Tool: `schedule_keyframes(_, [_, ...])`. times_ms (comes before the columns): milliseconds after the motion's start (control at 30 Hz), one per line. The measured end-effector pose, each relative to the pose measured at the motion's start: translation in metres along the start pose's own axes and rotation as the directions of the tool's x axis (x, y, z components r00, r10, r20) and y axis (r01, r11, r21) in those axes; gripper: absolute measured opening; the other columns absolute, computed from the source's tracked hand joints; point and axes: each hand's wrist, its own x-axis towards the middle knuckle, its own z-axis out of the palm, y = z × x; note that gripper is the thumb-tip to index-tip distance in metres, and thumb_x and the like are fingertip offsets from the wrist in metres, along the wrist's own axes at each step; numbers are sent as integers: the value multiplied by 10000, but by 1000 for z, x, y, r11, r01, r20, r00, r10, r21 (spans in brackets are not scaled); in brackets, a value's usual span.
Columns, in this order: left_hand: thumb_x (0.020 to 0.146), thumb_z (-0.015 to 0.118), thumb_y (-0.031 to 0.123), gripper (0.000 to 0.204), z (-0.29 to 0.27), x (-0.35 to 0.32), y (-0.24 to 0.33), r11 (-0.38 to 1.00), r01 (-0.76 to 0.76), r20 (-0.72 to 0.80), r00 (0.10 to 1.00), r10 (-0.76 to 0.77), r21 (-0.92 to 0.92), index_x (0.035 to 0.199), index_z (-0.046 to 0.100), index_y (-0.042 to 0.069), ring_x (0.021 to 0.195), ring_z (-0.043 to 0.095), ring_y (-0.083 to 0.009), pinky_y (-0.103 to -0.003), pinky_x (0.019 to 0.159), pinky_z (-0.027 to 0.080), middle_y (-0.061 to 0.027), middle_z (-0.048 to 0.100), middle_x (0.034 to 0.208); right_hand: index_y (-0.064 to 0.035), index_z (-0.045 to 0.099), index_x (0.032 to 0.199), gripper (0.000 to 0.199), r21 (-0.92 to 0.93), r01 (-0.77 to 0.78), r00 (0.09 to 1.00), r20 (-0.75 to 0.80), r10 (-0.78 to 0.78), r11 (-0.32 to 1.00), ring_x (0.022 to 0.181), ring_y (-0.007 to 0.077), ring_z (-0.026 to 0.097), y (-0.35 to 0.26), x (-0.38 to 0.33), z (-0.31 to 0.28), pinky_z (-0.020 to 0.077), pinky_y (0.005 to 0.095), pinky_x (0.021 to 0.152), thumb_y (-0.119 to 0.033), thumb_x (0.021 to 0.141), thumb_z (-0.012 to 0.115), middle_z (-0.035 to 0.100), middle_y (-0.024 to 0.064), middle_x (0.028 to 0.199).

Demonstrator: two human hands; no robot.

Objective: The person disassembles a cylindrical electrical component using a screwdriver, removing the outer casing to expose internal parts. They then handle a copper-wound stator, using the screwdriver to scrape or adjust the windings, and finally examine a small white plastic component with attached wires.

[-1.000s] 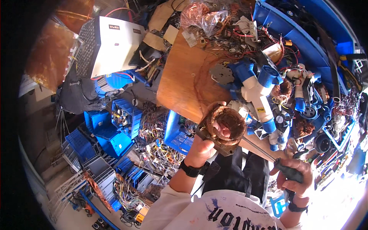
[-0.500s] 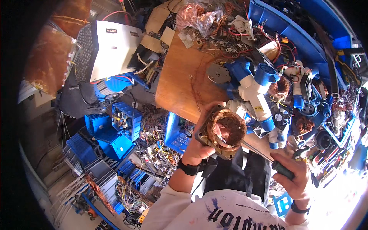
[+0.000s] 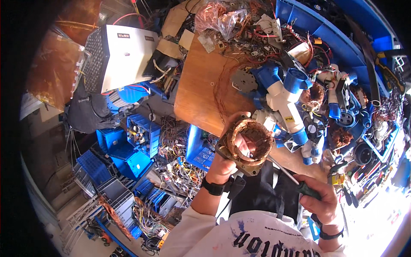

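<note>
My left hand (image 3: 220,169) is closed around a motor stator (image 3: 251,166), a squarish metal housing with a ring of copper winding inside. Its open end faces up, and some of my fingers show through the bore. In my right hand (image 3: 322,200) is a screwdriver (image 3: 307,189) with a dark green handle. Its metal shaft points up and left to the lower right rim of the stator. Whether the tip touches the winding or the housing I cannot tell, since it ends at the edge there. Both hands are above my lap.
A wooden tabletop (image 3: 201,92) lies beyond the stator, with a grey metal disc (image 3: 245,80) on it. Blue-and-white industrial plug connectors (image 3: 284,103) crowd the right side near copper coils (image 3: 313,95). Blue bins (image 3: 136,165) and tangled wires (image 3: 171,147) stand at left.
My right hand and the screwdriver have shifted slightly left, the handle now lower in line with the rim. The stator has moved a little left and stays in my left hand.
</note>
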Motion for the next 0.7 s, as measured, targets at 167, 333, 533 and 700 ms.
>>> schedule_keyframes(167, [566,902,450,1205,-3,0,-9,999,-11,-11,1000,11,-52,1455,188,60,1204,522,-287,-479,1062,398,-94,502,1271,23,555,1279,464,34,-40,998,50,38,999,606,32,448,-1,1,-2,325,189,555,-124,853,662,537,-41,710])
schedule_keyframes(333, [548,873,539,1259,-11,-4,-16,999,12,-65,998,-14,-36,1485,156,99,1305,403,-410,-586,1088,315,-217,404,1411,27,546,1287,465,90,-61,997,44,57,994,574,26,436,-2,3,1,316,188,531,-119,858,650,535,-48,704])
schedule_keyframes(533, [605,816,586,1161,-3,-5,-15,1000,11,-104,994,-13,-17,1451,238,40,1254,460,-360,-526,1052,378,-181,457,1363,35,541,1290,472,72,-47,999,-7,48,996,585,27,459,-6,2,6,337,180,532,-93,849,649,556,-29,716])
schedule_keyframes(700, [676,771,574,1020,7,-7,-15,1000,21,-217,976,-22,-7,1383,337,-21,1152,570,-301,-434,992,483,-168,544,1266,41,525,1303,481,283,-157,987,72,142,946,590,41,484,-15,3,-2,355,187,542,-124,865,636,567,-15,713])
